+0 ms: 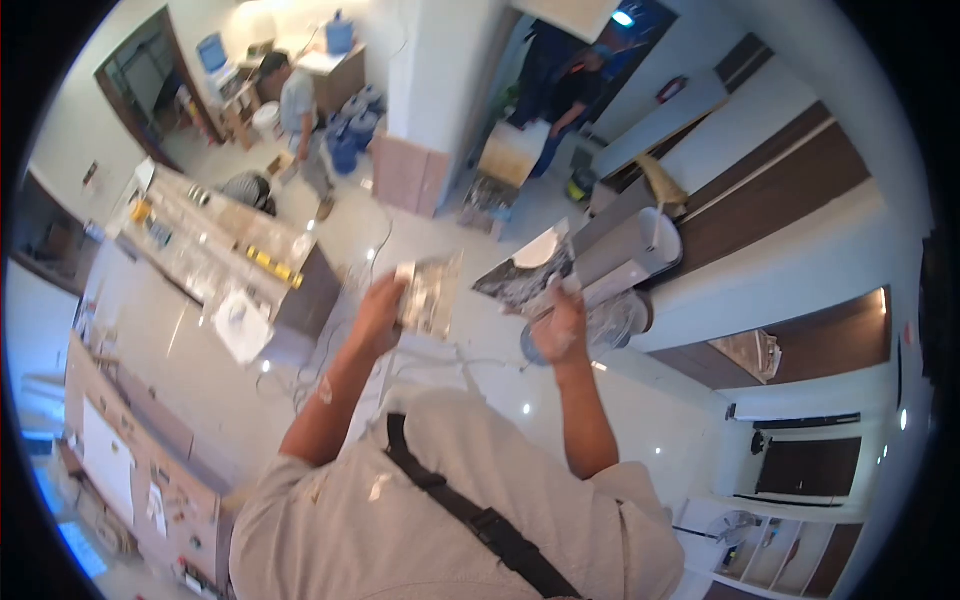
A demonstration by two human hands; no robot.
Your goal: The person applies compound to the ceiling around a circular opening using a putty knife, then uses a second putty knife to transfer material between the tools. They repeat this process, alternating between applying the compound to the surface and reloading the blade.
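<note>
My left hand (376, 312) is closed on the edge of a flat, shiny rectangular piece (432, 296) with pale smears, held out in front of my chest. I cannot make out its exact kind. To its right, my right hand (560, 328) grips a flat, pointed plate (525, 278) from below, thumb on its face. Dark reflections cover much of that plate, and a white patch (543, 248) lies near its upper edge. The two pieces are apart in the air, above the glossy tiled floor.
A long counter (210, 235) at left bears a yellow level (274, 266) and loose items. Cables (320, 360) lie on the floor. A white bucket (655, 235) stands at right. One person (298, 105) stands by blue water jugs (352, 132); another (575, 100) is near the doorway.
</note>
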